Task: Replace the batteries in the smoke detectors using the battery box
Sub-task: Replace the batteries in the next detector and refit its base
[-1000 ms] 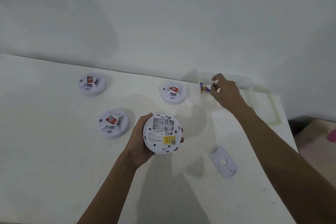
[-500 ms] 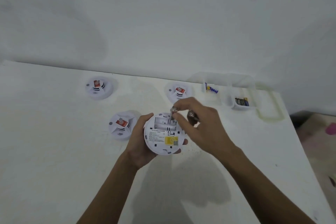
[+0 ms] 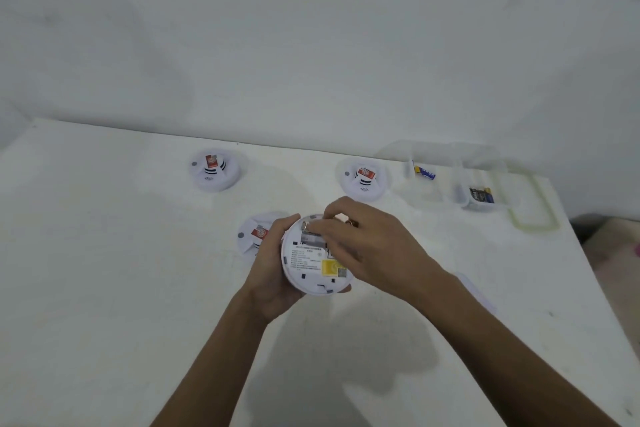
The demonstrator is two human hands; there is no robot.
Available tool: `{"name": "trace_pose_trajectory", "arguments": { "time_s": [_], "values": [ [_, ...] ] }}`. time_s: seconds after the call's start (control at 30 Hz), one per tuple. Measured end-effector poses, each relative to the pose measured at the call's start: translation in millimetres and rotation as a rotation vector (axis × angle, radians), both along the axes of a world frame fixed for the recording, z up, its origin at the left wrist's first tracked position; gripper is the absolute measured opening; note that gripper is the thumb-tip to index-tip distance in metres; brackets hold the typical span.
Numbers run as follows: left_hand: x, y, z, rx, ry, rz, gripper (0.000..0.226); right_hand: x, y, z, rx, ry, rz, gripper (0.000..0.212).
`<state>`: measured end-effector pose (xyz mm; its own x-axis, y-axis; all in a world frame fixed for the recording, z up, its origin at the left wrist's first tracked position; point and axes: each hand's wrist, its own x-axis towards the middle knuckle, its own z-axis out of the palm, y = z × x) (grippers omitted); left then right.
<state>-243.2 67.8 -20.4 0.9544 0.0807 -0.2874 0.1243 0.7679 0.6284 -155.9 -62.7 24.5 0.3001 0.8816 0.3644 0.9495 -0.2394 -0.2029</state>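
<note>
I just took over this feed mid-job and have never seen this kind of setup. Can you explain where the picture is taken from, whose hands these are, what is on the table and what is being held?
There is no machine here: a person works with bare hands, and the single picture comes from a wide-angle camera on their head, looking forward and down.

The left hand holds a round white smoke detector back side up, so you see its printed label and a yellow sticker. The right hand reaches over its open battery bay, fingertips pressing at a battery there; a second one seems tucked in that hand, though I cannot be sure.

On the white table lie three more smoke detectors: far left, far middle, and one partly hidden behind the left hand. At the far right stands a clear plastic battery box with a few batteries inside.
</note>
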Motion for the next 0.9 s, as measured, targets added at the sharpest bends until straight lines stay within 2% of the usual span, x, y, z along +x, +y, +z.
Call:
{"name": "trace_pose_trajectory", "arguments": {
  "time_s": [0.13,0.27,0.43,0.53,0.6,0.7,0.77,0.9],
  "values": [
    [-5.1,21.2,-13.9,0.008,0.012,-0.007,0.056,-3.6,6.1,0.8,-0.018,-0.039,0.025,0.026],
    [-9.3,31.4,-19.8,0.170,-0.030,0.060,0.035,-10.7,17.7,5.2,-0.057,-0.099,0.008,0.044],
    [-11.7,35.0,-17.1,0.252,-0.041,0.056,0.027,-11.0,27.1,4.8,-0.093,-0.078,-0.008,0.023],
    [-11.0,39.3,-23.2,0.338,-0.037,0.126,0.037,-12.4,31.5,3.5,-0.084,-0.036,-0.020,0.018],
    [-12.4,40.5,-24.4,0.335,-0.037,0.118,0.030,-13.0,34.6,4.3,-0.081,-0.011,-0.022,0.018],
    [-15.0,40.8,-24.6,0.306,-0.033,0.080,0.037,-15.4,40.1,5.7,-0.115,-0.003,-0.012,0.019],
    [-15.8,41.9,-25.0,0.315,-0.056,0.083,0.027,-15.7,42.8,6.6,-0.125,-0.003,-0.009,0.020],
    [-15.9,45.2,-32.7,0.310,-0.121,0.072,0.051,-13.1,46.6,7.1,-0.159,0.004,0.023,0.021]
  ]
}}
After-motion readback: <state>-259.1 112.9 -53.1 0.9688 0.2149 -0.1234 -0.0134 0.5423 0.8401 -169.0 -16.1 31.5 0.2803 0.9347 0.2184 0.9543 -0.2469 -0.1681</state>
